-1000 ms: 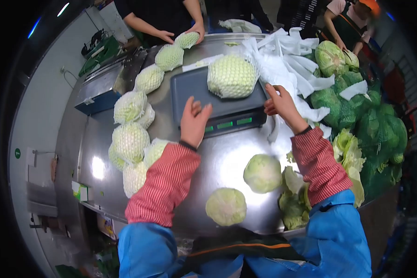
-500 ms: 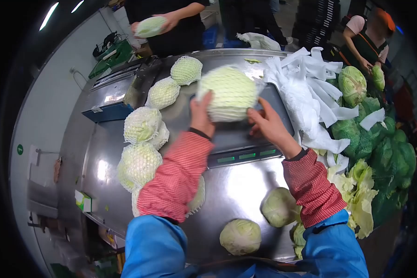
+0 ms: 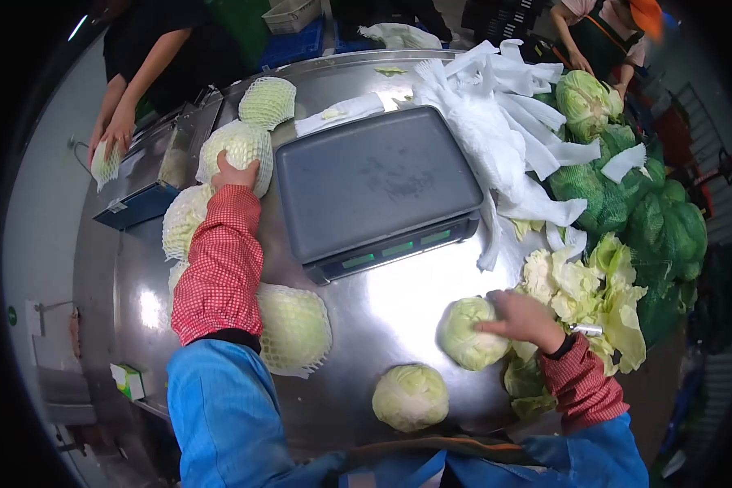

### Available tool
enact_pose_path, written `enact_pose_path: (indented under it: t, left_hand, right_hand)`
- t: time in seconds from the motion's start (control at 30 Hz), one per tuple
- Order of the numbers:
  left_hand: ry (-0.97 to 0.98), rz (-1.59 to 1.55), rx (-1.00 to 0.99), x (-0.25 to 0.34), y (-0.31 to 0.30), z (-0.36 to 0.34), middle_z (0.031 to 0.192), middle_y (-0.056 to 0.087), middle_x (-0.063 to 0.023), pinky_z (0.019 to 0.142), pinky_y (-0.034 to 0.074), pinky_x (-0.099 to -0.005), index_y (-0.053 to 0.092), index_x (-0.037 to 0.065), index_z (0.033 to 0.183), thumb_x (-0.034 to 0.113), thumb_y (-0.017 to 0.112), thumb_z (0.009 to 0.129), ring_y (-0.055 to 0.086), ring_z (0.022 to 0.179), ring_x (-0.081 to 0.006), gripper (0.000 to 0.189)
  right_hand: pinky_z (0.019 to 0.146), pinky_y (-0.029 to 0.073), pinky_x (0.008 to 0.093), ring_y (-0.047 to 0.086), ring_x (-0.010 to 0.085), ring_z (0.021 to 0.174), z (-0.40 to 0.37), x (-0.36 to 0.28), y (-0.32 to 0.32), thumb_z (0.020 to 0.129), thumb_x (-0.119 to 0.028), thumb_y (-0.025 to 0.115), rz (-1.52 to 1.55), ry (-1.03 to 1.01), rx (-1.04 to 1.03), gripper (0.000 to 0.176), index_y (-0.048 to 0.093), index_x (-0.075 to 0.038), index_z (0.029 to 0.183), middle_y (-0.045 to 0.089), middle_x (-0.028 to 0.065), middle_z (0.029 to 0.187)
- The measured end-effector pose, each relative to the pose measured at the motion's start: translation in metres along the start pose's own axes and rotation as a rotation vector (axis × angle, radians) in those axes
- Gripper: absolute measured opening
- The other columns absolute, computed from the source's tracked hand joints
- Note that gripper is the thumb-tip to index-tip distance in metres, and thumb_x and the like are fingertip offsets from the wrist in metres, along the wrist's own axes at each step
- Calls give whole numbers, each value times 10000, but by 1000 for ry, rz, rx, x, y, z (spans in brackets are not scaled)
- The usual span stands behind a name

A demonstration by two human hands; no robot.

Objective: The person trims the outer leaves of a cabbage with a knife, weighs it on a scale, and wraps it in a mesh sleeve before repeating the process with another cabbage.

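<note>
So the steel desk [image 3: 358,366] is where it's all laid out, scale [image 3: 374,179] mid-desk. Just left of it, a netted cabbage [image 3: 248,140] is being handled, touched by the left hand [image 3: 236,172], grip spread wide. A smaller bare cabbage [image 3: 468,342] near the front is touched by the right hand [image 3: 529,319]; whether it's gripped can't be told. For lifting, fingers are needed further underneath.

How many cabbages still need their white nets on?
Some look done: the cabbage beside the left sleeve wears a white net. The left hand is on another netted cabbage, the right hand on a bare cabbage. That one and the other bare cabbage look left to do. Maybe more are in the green sacks, but I can't count those.
</note>
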State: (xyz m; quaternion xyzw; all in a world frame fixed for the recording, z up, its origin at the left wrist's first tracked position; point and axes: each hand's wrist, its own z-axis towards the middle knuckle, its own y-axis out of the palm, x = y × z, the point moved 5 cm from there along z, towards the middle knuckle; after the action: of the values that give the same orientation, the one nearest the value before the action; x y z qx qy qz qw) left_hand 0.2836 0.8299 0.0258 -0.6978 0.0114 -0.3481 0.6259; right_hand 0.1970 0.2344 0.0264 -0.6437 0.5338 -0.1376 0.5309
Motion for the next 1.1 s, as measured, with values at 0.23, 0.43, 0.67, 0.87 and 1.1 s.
enact_pose_path:
  t: [0.23, 0.43, 0.67, 0.87, 1.1]
  left_hand:
    - [396, -199, 327, 11, -29, -64, 1331, 438, -252, 1015, 418, -484, 330, 126, 1476, 320, 767, 770, 500, 1186, -404, 853]
    - [645, -893, -247, -8, -71, -249, 987, 624, -24, 807, 475, -244, 558, 1, 1244, 41, 627, 915, 590, 902, -108, 338]
    - [199, -953, -573, -101, -43, -430, 859, 669, -34, 765, 509, -254, 645, 4, 1075, 28, 607, 924, 643, 810, -113, 158]
    - [249, -841, -366, -121, -53, -463, 1043, 624, -95, 825, 511, -268, 623, -19, 1098, 28, 645, 897, 627, 927, -145, 208]
    - [307, -947, -222, -108, -54, -387, 1132, 597, -106, 864, 505, -299, 587, -10, 1169, 42, 659, 890, 613, 1007, -180, 293]
  right_hand:
    - [932, 475, 400, 604, 357, 1038, -19, -4, 24, 671, -482, 838, 310, -141, -62, 826, 522, 15, 1250, 606, 221, 1116]
    - [905, 489, 383, 613, 307, 1039, -9, -22, 25, 667, -394, 865, 626, -165, -127, 791, 496, 6, 1241, 616, 204, 1086]
    - [695, 539, 300, 678, 201, 835, 97, -74, -106, 841, -531, 691, 1181, -178, 199, 729, 561, 95, 1191, 661, 172, 1061]
    - [898, 473, 389, 645, 357, 1006, 155, -67, -120, 838, -608, 607, 393, 97, 484, 768, 615, 115, 1097, 669, 261, 999]
    - [769, 502, 375, 678, 299, 854, 72, -18, -71, 909, -478, 587, 467, -97, 604, 510, 645, 3, 1068, 681, 204, 892]
